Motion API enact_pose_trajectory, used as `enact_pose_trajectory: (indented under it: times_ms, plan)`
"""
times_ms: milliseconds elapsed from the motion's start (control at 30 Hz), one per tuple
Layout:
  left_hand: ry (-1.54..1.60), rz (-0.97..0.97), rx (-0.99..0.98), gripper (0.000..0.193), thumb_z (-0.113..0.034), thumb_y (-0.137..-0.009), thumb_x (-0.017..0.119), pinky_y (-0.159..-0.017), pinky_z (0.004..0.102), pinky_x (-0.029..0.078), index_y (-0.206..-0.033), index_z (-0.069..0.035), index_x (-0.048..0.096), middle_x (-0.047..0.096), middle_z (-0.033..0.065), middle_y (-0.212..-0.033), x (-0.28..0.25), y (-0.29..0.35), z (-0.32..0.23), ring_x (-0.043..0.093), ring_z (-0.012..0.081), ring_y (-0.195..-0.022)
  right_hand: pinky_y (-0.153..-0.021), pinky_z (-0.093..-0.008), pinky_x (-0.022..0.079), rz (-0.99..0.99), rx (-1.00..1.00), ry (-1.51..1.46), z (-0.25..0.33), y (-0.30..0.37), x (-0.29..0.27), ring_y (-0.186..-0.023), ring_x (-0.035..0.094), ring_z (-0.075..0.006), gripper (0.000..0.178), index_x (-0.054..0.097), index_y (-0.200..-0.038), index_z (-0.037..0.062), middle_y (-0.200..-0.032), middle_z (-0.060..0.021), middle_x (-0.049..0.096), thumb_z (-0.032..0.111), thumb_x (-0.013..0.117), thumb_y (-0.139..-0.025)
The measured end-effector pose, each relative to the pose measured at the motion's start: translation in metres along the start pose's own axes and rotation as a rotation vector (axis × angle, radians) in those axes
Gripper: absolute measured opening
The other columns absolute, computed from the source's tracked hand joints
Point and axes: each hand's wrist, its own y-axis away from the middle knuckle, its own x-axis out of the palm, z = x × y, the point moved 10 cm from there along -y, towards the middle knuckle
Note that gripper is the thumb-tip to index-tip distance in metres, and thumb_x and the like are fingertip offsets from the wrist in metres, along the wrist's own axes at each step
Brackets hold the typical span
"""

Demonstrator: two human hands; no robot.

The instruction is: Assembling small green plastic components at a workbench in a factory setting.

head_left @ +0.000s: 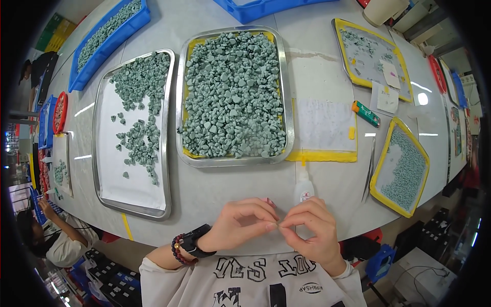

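My left hand (239,223) and my right hand (316,231) meet above the table's near edge, each pinched closed with thumb against finger. Their fingertips come together, and whatever is between them is too small to make out. A dark watch and a beaded bracelet (179,249) are on my left wrist. Just behind my right hand stands a small white squeeze bottle (304,188) with a narrow nozzle. Beyond my hands lies a metal tray (235,162) heaped with grey-green stone chips (232,97). To its left, a second metal tray (134,207) holds looser stones on white paper.
Tweezers (369,171) lie at right, near a yellow-edged board (376,192) of tiny stones. Farther back are a green and orange tool (366,113) and another yellow-edged board (353,77). A blue bin (76,77) stands far left. Another person (66,238) sits at left.
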Motion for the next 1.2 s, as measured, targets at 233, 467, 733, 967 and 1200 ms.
enact_pose_trajectory:
  times_ms: [233,467,733,967,1200]
  plan:
    - [0.173,-0.034,-0.116,0.018,0.007,-0.081,0.063,-0.091,0.0331,0.046,-0.098,0.001,0.066,0.062,0.0097,-0.103,0.001,0.001,0.007,0.058,0.0168,-0.097,-0.069,-0.0293,0.04,-0.039,0.059,-0.058,-0.005,0.005,-0.003,-0.072,0.055,-0.0193,0.017,0.063,-0.077,0.0057,-0.08,-0.004,0.06,-0.001,0.071,-0.063]
    - [0.215,-0.048,-0.099,0.028,0.011,-0.079,0.062,-0.087,0.0306,0.05,-0.106,0.002,0.064,0.059,0.0103,-0.111,-0.001,0.005,0.01,0.057,0.017,-0.101,-0.069,-0.0289,0.041,-0.075,0.151,-0.173,-0.016,0.012,-0.002,-0.074,0.056,-0.0189,0.016,0.064,-0.08,0.0048,-0.082,-0.0042,0.061,-0.001,0.071,-0.066]
    - [0.108,-0.051,0.006,0.027,0.013,-0.076,0.063,-0.094,0.0364,0.046,-0.102,0.004,0.065,0.061,0.0142,-0.107,-0.001,0.005,-0.003,0.058,0.023,-0.105,-0.071,-0.0287,0.042,-0.047,0.186,-0.185,-0.016,0.011,0.003,-0.075,0.057,-0.0191,0.014,0.065,-0.081,0.0046,-0.083,-0.0053,0.061,0.0,0.07,-0.069]
    - [-0.047,-0.051,0.137,0.026,0.013,-0.075,0.065,-0.092,0.0357,0.047,-0.099,0.004,0.067,0.062,0.0153,-0.104,-0.001,0.006,-0.015,0.059,0.0233,-0.103,-0.066,-0.0257,0.046,-0.067,0.165,-0.179,-0.014,0.012,0.004,-0.073,0.057,-0.0168,0.013,0.063,-0.08,0.0015,-0.082,-0.0075,0.06,-0.005,0.068,-0.069]
    - [-0.142,-0.048,0.144,0.024,0.012,-0.074,0.065,-0.084,0.0331,0.051,-0.096,0.003,0.068,0.065,0.0147,-0.098,-0.001,0.009,-0.022,0.063,0.0218,-0.094,-0.068,-0.0291,0.041,-0.078,0.084,-0.002,0.0,0.01,0.001,-0.07,0.056,-0.0179,0.015,0.063,-0.077,0.0049,-0.079,-0.0041,0.06,-0.002,0.07,-0.066]
